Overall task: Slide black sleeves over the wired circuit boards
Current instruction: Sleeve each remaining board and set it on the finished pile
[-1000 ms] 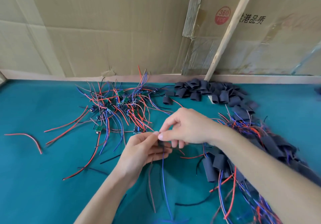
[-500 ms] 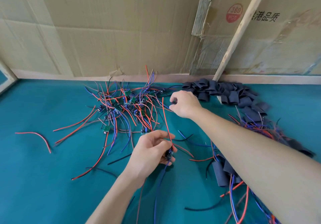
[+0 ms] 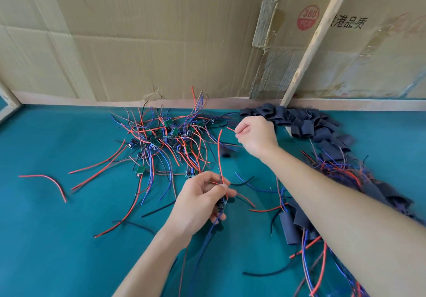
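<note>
- The wired circuit board [image 3: 60, 205] sits pinched in the left hand [image 3: 200, 201], low over the teal table [image 3: 57, 239], its red lead standing up past the fingers and blue leads trailing down. The grip is narrow, on the board's edge; a twist could drop it.
- The right hand [image 3: 255, 135] is at the near edge of the black sleeves pile [image 3: 299, 123] by the back rail, fingers curled; whether they already hold a sleeve I cannot tell.
- One loose sleeve [image 3: 227, 152] lies just below that hand, an easier pick.
- Risk: the splayed leads may snag the sleeve mouth unless gathered first.
- Risk: the forearm crosses the finished heap [image 3: 345, 170] and could drag wires.
- The unsleeved tangle [image 3: 166, 140] lies near enough to catch stray leads.
</note>
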The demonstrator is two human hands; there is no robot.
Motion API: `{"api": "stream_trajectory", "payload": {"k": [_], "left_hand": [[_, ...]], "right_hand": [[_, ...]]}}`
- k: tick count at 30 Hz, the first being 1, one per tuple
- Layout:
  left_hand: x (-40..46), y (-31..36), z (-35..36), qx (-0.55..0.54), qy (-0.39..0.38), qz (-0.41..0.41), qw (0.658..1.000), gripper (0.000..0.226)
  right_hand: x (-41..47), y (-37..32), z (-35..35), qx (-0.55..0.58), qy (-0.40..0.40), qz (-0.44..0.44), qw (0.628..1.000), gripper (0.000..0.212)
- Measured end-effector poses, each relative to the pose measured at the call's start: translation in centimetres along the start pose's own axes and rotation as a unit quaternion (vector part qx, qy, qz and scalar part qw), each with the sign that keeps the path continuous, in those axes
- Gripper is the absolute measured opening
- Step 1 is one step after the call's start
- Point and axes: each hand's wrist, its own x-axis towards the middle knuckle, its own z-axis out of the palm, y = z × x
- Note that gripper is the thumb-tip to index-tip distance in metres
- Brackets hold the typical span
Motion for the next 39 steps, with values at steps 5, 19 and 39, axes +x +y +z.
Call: {"api": "stream_trajectory", "payload": {"k": [5,19,39], "left_hand": [[0.2,0.0,-0.1,-0.027,0.021,-0.003,0.999,0.007],[0.5,-0.3,-0.2,-0.024,0.023,-0.012,0.999,0.006],[0.2,-0.6,0.0,-0.001,-0.027,0.028,0.999,0.011]], "right_hand": [[-3.5,-0.1,0.9,0.042,-0.001,-0.016,0.999,0.022],[-3.7,-2.4,2.2,-0.194,-0.121,-0.193,0.954,0.011],[-13.7,1.0,-1.8,0.265,-0.09,-0.085,0.956,0.034]]}}
